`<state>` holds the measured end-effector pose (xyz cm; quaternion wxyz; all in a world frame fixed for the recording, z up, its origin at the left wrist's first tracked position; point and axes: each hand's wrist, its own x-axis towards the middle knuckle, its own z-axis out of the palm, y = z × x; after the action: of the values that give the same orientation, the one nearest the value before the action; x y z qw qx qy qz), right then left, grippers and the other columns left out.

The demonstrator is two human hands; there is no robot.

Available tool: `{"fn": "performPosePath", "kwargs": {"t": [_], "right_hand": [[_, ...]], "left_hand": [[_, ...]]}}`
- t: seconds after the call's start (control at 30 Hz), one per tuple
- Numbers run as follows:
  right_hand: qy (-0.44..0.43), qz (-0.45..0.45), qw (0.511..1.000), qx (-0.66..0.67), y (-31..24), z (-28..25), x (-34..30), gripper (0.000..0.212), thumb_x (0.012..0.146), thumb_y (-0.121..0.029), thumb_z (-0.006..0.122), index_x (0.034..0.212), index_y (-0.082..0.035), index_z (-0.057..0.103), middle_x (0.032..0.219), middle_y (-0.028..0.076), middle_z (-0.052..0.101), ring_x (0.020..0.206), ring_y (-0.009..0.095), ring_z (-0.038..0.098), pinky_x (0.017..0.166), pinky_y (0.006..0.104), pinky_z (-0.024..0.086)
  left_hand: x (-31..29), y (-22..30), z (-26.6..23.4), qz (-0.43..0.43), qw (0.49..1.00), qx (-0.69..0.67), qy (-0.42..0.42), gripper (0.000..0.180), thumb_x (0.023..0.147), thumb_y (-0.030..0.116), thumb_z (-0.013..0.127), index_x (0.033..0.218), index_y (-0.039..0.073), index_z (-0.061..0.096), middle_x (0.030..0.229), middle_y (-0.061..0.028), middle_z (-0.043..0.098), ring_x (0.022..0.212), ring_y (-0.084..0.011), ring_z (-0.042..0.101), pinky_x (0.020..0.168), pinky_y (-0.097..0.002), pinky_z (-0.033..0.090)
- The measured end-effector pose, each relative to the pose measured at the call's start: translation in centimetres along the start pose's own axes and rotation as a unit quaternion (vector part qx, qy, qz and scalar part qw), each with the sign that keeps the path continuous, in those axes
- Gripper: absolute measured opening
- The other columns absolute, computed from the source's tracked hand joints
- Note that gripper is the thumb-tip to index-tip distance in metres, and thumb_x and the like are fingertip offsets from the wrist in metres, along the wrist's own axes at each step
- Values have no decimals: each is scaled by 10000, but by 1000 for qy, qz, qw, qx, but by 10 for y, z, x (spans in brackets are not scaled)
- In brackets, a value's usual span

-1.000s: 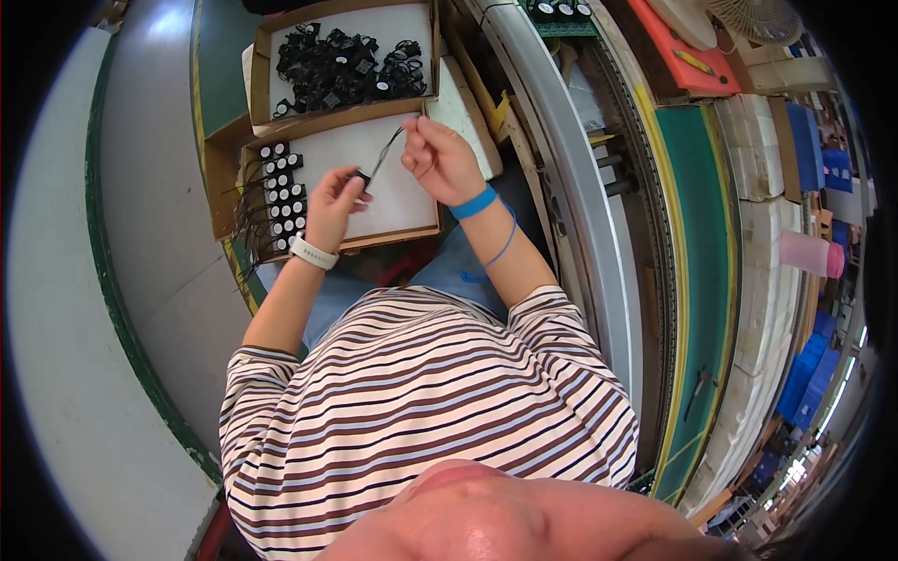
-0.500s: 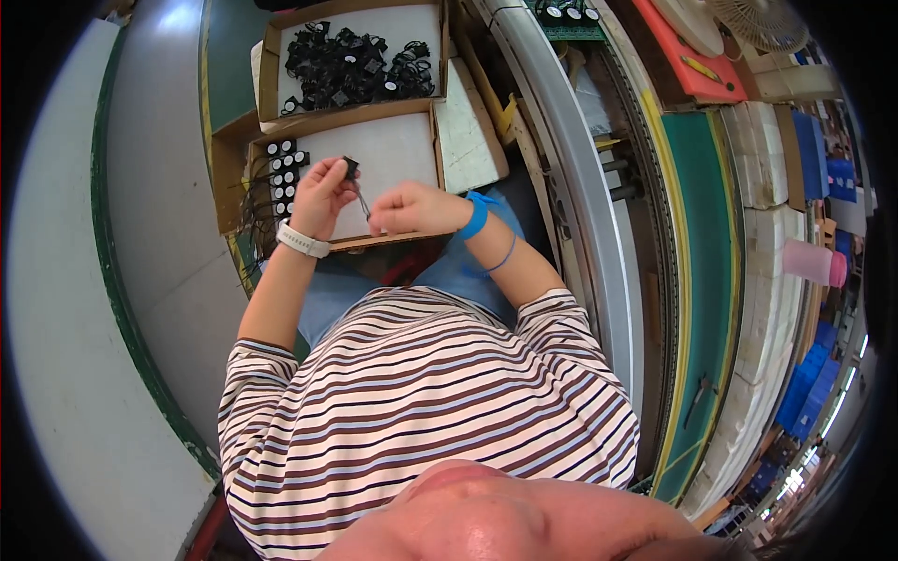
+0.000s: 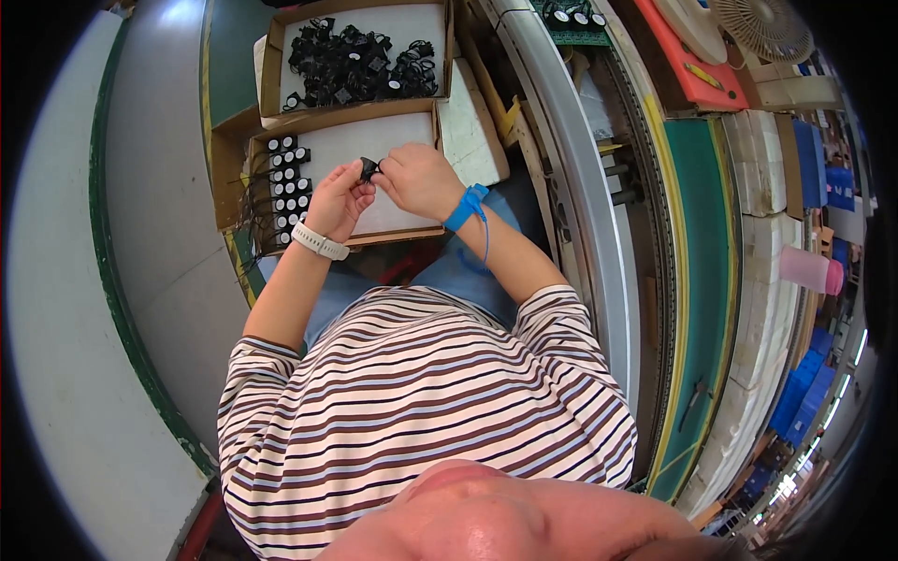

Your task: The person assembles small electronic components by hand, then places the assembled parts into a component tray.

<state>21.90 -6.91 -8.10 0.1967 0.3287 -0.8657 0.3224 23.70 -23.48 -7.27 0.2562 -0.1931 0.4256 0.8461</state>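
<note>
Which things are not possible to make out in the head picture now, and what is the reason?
Head view:
1. Held black part: partly covered by the fingers of the left hand and right hand; its wires cannot be followed.
2. Heap of black parts: small and overlapping, so not countable.
3. White discs: any marks are too small.
4. Fan: cut off by the upper edge.
</note>
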Motion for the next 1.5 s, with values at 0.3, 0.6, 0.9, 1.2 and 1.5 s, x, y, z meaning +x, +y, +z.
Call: {"fn": "performPosePath", "kwargs": {"t": [0.3, 0.6, 0.9, 1.2, 1.5], "right_hand": [[-278, 234, 858, 363, 8, -5, -5, 221, 692, -254, 581, 611, -48, 589, 482, 94, 502, 495, 282, 506, 488, 347, 407], [-117, 60, 982, 133, -8, -6, -15, 132, 728, -173, 567, 732, -41, 577, 691, 69, 516, 661, 253, 514, 570, 318, 422], [-26, 257, 890, 376, -3, -5, -7, 124, 800, -148, 509, 795, -33, 554, 593, 62, 532, 499, 169, 519, 456, 270, 412], [-171, 384, 709, 567, 15, -10, 1, 139, 789, -143, 539, 777, -6, 556, 565, 14, 495, 460, 67, 448, 415, 192, 375], [-88, 447, 688, 565, 18, 5, 0, 174, 785, -178, 541, 735, -11, 544, 565, 15, 491, 476, 75, 458, 421, 210, 400]], "left_hand": [[1, -11, 5, 47, 984, 172, 8, 131, 819, 163, 515, 893, 65, 471, 746, -16, 531, 612, -97, 523, 529, -214, 444], [6, -8, -14, -47, 997, 57, -4, 103, 840, 186, 480, 872, 88, 478, 728, -3, 536, 609, -90, 514, 539, -199, 434], [0, -8, 2, -46, 995, 46, -79, 126, 851, 184, 464, 876, 61, 453, 773, -50, 547, 622, -97, 523, 560, -212, 450], [-10, -5, 10, -19, 981, 169, -92, 171, 797, 134, 545, 913, 45, 456, 800, -67, 560, 675, -114, 551, 590, -213, 453], [28, 8, 3, 18, 965, 256, -56, 175, 739, 115, 609, 848, 34, 499, 766, -47, 564, 655, -109, 550, 592, -224, 454]]}}
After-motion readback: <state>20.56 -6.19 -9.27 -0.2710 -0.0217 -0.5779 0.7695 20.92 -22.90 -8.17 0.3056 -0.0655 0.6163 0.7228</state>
